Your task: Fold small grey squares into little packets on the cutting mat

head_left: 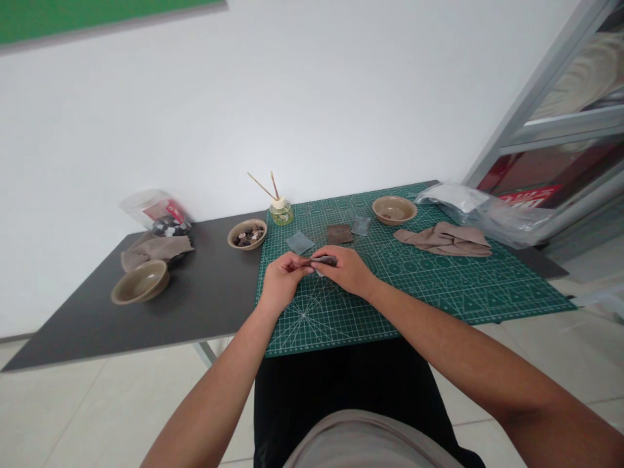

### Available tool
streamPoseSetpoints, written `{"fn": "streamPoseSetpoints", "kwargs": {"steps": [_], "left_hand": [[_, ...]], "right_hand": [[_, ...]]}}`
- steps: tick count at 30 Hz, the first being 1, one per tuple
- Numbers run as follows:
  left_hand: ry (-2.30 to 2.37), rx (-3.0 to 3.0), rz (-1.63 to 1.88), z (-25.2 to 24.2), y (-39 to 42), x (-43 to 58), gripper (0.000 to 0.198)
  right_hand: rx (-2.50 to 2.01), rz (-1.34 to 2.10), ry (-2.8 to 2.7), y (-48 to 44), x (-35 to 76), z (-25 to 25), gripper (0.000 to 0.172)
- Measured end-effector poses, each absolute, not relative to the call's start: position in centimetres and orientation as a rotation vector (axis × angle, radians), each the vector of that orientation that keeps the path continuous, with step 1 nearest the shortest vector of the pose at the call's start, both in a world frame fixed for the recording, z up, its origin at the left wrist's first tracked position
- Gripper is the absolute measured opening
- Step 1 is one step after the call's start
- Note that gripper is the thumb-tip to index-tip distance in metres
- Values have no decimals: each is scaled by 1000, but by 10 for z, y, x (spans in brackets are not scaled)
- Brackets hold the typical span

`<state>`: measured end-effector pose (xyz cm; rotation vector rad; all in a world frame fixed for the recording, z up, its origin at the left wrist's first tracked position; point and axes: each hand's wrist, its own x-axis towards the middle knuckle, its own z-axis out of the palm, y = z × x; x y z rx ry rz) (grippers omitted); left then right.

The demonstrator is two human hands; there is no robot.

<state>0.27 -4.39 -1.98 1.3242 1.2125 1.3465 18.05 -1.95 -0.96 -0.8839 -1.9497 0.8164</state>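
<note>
Both my hands meet over the green cutting mat [439,286]. My left hand [283,276] and my right hand [347,270] pinch a small dark folded piece of fabric [324,260] between their fingertips, just above the mat. Beyond them on the mat lie three small fabric squares: a grey-blue one [299,243], a brown one [339,234] and a grey one [361,225].
A bowl of small pieces [247,234], a reed diffuser [281,209], an empty bowl [394,209], a beige cloth [446,239] and a plastic bag [468,201] sit further back. At the left of the dark table [195,312] are another bowl [140,283], a cloth [156,249] and a plastic jar [155,211].
</note>
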Motion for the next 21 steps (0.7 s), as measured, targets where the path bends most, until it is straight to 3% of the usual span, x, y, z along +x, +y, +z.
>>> {"fn": "streamPoseSetpoints", "kwargs": {"steps": [6,21], "left_hand": [[1218,1377,1321,-19,-45,4,19],[1277,1676,1320,-24,-45,2,16]], "right_hand": [[-954,844,-1900,-22,181,-6,5],[-854,826,-1916,-21,181,-7,11]]}}
